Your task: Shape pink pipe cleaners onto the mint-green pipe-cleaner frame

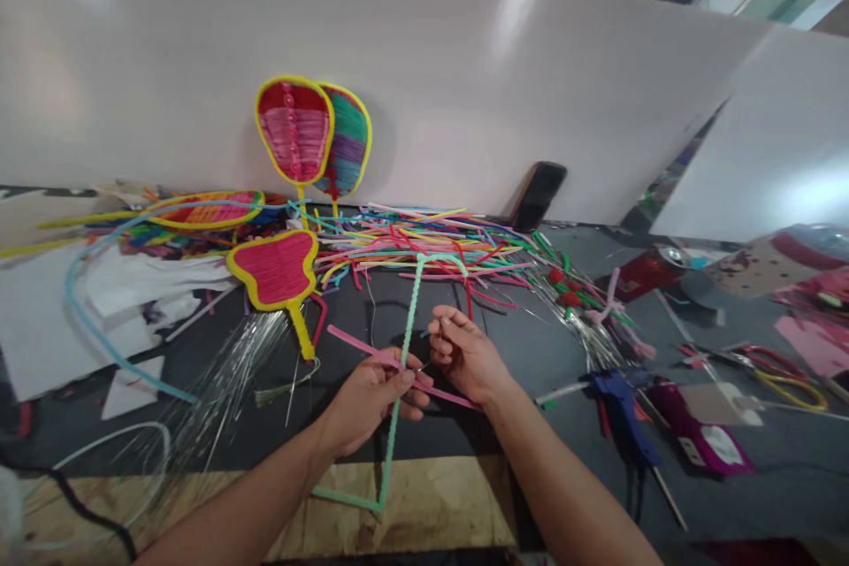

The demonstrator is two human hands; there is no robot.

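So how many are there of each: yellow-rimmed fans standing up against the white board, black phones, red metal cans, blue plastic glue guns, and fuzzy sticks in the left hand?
Yellow-rimmed standing fans: 2
Black phone: 1
Red metal can: 1
Blue plastic glue gun: 1
Mint-green fuzzy stick and pink fuzzy stick in the left hand: 2
Total: 7

In the left grip, the bendy stick is mint green and the straight stick is pink. Left of that grip, the near fan is deep pink with a yellow edge. Farther from the grip, the front round fan has red and pink stripes.
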